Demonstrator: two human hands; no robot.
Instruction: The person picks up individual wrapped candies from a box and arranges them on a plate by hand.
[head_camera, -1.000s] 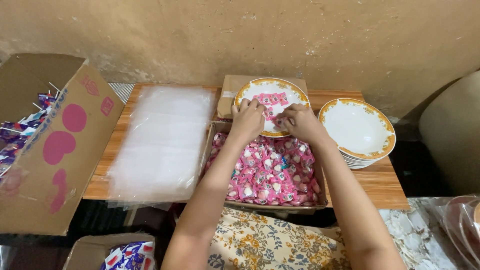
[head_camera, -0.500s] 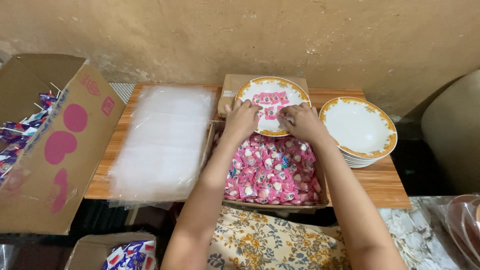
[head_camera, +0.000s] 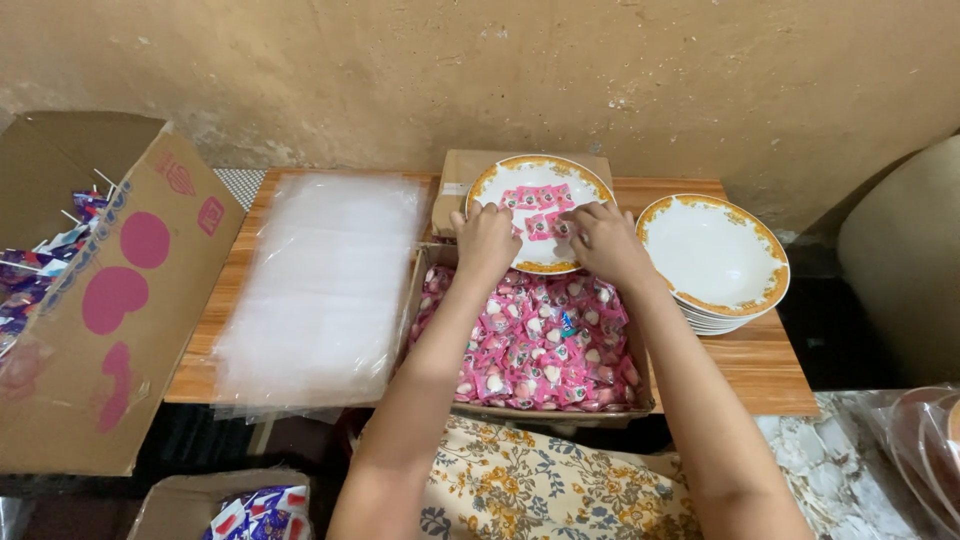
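Note:
A white plate with a gold-orange rim (head_camera: 497, 177) rests on a small cardboard box at the back of the wooden table. Several pink sachets (head_camera: 530, 198) lie on it in rows. My left hand (head_camera: 486, 240) and my right hand (head_camera: 605, 238) both rest at the plate's near edge, fingertips touching the sachets. Whether either hand pinches one I cannot tell. Below my wrists an open cardboard box (head_camera: 416, 290) is full of pink sachets (head_camera: 535, 345).
A stack of matching empty plates (head_camera: 715, 250) stands at the right. A pile of clear plastic bags (head_camera: 320, 280) covers the table's left half. A large open carton (head_camera: 110, 300) with lollipops stands left, another small box (head_camera: 250, 510) below.
Both hands have shifted slightly over the plate, and more pink sachets now lie in rows on it than a second ago.

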